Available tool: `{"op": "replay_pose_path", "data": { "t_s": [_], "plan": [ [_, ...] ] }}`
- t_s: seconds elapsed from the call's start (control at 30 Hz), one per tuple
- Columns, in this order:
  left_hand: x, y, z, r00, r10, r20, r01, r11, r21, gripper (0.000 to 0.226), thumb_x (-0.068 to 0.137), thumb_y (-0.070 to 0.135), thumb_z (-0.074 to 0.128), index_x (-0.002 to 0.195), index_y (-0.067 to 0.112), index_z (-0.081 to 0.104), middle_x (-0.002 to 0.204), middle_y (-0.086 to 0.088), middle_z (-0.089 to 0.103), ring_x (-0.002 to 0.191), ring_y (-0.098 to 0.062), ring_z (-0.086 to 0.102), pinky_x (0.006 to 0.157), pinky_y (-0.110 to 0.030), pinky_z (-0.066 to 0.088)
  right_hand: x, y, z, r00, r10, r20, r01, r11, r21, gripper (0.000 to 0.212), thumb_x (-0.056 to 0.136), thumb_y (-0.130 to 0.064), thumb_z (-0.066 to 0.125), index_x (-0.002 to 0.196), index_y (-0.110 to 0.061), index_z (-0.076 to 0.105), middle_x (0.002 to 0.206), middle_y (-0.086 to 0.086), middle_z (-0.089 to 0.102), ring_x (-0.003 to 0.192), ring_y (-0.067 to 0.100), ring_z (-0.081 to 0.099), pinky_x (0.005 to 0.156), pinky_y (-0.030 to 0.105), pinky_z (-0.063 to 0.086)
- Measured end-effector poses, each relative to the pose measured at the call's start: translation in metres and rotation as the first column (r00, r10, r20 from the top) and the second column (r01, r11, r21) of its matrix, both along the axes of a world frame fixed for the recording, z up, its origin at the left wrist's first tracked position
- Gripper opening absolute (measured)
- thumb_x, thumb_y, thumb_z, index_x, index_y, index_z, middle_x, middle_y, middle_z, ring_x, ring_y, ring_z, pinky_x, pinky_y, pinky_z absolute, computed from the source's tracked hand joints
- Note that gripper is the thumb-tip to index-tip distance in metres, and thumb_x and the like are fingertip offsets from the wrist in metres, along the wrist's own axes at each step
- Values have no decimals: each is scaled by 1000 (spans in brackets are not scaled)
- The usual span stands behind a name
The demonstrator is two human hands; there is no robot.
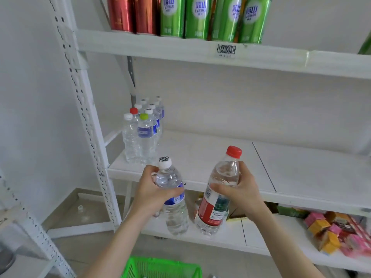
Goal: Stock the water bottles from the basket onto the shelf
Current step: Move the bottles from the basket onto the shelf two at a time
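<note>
Water bottles fill both sets of fingers at once. My left fingers [172, 191] wrap the shoulder of a blue-label bottle [175, 213] with a white cap, and my right fingers [217, 187] clasp the upper body of a red-label bottle [212, 209] with a red cap. Both are held roughly upright in front of the middle shelf [210, 155], whose front lip lies just beyond my knuckles. The green basket [160, 267] sits below my wrists, close to my body; I cannot tell what it holds.

I judge this to be the carry-and-place step: two bottles are out of the basket and not yet set down. A cluster of stocked bottles [140, 133] stands up and to the left of my left fingers, at the shelf's left end, with bare white board to its right. The next move, I think, calls for reaching forward over the lip, keeping each bottle vertical, and setting the bases flat beside that cluster without knocking it.

The bottles are thin clear plastic, ribbed toward the bottom, rounded at the shoulder and full of water, so they should feel heavy and give a little under a squeeze. Their labels look like glossy film. The shelf is smooth white board, likely slick under a base. Above my fingers, tall cans [200, 17] in red and green line the upper shelf [180, 47]
</note>
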State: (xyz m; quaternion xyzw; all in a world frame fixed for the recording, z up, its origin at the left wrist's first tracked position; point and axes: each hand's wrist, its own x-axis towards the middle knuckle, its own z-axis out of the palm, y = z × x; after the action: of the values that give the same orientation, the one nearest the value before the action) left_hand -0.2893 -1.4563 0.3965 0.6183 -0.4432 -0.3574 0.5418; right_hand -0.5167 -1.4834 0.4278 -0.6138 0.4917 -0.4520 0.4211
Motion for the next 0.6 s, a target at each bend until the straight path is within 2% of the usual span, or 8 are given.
{"op": "replay_pose_path", "data": {
  "t_s": [0.13,0.33,0.47,0.6],
  "plan": [
    [2,-39,26,998,-13,69,17,999,-45,65,50,14,93,97,26,51,96,1,67,88,-15,67,67,-27,52,0,-32,25,1000,16,-16,-16,999,-29,56,68,-6,84,111,-22,53,98,-5,71,83,6,71,61,17,54],
    [21,-108,50,983,-109,147,117,992,-47,71,54,17,93,110,22,49,104,8,62,96,-9,62,76,-26,51,26,-100,32,1000,7,-30,-8,999,-32,58,66,-7,86,112,-22,53,98,-5,71,82,6,70,63,18,51],
    [40,-161,50,969,-144,199,153,988,-33,72,53,18,93,110,23,49,106,10,60,100,-13,61,87,-37,53,49,-148,24,999,-27,-33,26,999,-25,57,65,-6,86,109,-22,54,96,-5,71,82,7,70,67,24,55],
    [55,-212,44,960,-141,243,151,988,-20,72,52,16,92,108,20,47,104,6,61,98,-15,62,84,-33,52,65,-197,12,997,-62,-45,61,998,-17,59,61,-7,88,107,-21,54,99,0,72,89,16,71,78,39,59]
  ]
}}
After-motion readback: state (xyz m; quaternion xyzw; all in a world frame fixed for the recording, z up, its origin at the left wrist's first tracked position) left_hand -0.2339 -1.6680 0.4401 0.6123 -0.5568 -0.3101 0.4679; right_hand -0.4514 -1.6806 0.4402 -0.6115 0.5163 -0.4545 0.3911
